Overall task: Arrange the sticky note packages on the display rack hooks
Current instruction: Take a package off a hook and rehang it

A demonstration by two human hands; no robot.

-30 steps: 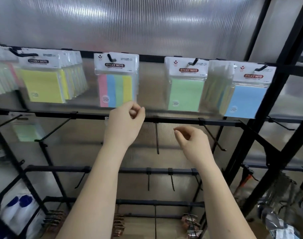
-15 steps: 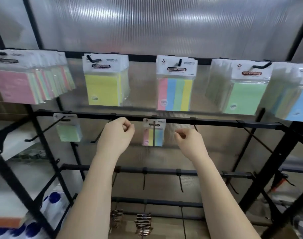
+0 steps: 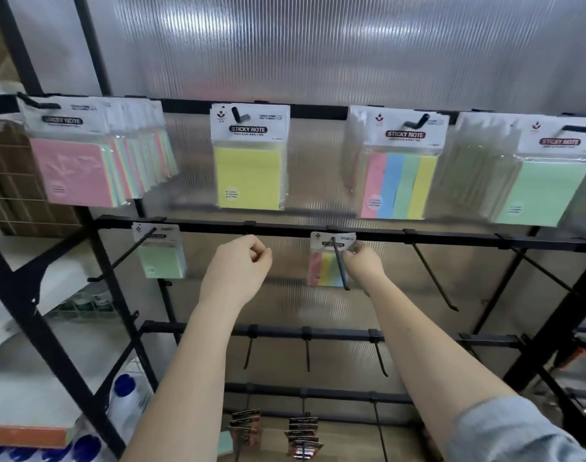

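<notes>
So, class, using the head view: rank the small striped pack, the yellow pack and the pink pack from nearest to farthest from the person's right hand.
1. Small striped pack, middle rail: the right hand pinches its edge.
2. Yellow pack, top rail, up and to the left.
3. Pink pack, top rail, far left.

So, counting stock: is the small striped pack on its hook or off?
On. The hook passes through the small striped pack's header; the right hand pinches its edge.
</notes>
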